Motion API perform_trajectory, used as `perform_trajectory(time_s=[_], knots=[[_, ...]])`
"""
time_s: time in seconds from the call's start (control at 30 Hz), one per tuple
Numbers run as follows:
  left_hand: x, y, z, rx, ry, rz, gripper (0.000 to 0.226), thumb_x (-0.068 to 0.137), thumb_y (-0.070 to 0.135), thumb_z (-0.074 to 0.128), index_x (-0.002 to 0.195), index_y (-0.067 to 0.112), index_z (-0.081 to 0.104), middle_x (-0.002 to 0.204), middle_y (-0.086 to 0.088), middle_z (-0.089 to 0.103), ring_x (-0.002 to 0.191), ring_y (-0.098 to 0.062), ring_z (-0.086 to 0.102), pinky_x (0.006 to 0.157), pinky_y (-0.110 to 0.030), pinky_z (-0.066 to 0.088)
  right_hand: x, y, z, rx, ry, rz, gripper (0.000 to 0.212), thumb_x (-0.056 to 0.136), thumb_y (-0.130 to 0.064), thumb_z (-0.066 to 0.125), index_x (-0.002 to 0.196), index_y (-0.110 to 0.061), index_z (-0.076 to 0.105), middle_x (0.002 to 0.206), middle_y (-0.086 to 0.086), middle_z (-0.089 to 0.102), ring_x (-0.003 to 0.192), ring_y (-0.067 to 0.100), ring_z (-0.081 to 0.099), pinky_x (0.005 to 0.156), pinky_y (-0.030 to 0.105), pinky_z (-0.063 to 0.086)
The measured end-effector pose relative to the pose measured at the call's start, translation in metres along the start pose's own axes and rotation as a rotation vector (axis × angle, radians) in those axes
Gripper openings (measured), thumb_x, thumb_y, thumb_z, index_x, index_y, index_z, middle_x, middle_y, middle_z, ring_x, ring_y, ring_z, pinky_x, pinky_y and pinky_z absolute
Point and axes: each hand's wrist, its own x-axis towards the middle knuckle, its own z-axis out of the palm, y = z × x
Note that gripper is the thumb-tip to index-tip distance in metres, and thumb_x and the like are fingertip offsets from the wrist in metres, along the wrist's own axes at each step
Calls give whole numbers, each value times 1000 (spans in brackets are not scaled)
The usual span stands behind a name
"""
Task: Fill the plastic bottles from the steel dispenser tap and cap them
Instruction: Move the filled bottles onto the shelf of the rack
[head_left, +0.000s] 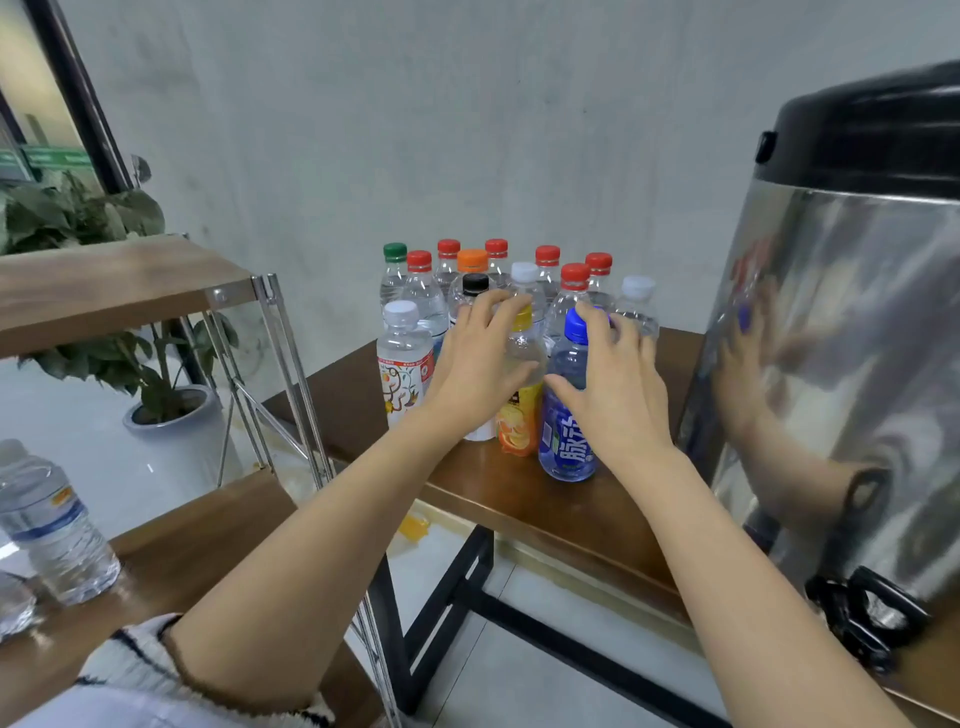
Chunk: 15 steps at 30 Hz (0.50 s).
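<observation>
The left hand (478, 364) wraps round the shoulder of a yellow-capped juice bottle (519, 431), fingers over the cap and thumb on the near side. The right hand (618, 395) arches over a blue bottle (563, 447) with a blue cap; its thumb touches the bottle's front and its fingers spread behind the cap, but I cannot tell whether it truly grips.

Both bottles stand upright, side by side, on the wooden table (545, 499) to the left of the steel dispenser (841, 364). Behind them, farther left of the dispenser, stands a cluster of capped bottles (431, 296), mostly with red caps. The dispenser's black tap (862, 618) sits low on its front, at the table edge.

Well left of the dispenser is a shelf rack (130, 280), with a clear water bottle (52, 525) on its lower board and a potted plant (171, 410) beyond it.
</observation>
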Motion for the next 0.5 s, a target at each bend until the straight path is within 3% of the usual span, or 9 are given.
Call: perform_trajectory(time_s=[0.2, 0.3, 0.4, 0.5], knots=[[-24, 4, 7, -215, -46, -49, 91, 79, 19, 82, 151, 28, 27, 146, -2, 40, 133, -13, 38, 105, -28, 36, -11, 3, 5, 180, -60, -2, 94, 79, -32, 81, 151, -28, 21, 150, 11, 35, 128, 34, 48, 92, 49, 50], [-29, 7, 7, -279, -32, -61, 89, 80, 10, 80, 150, 29, 28, 146, 0, 37, 126, 2, 32, 98, -14, 32, -16, 6, 5, 247, -38, -17, 92, 80, -27, 81, 151, -28, 23, 150, 7, 33, 119, 33, 56, 87, 47, 53], [-31, 7, 9, -284, -11, -75, 86, 81, 6, 79, 149, 26, 30, 146, 0, 37, 124, 6, 30, 93, 1, 29, -22, 8, 7, 331, -19, -26, 91, 81, -22, 81, 151, -29, 25, 152, 4, 31, 122, 28, 55, 88, 45, 53], [-38, 10, 8, -301, 15, -85, 84, 81, 5, 78, 148, 28, 32, 145, 2, 38, 121, 10, 32, 92, 6, 27, -28, 9, 9, 401, 12, -49, 91, 79, -19, 83, 150, -32, 27, 149, 1, 33, 125, 23, 51, 87, 44, 56]])
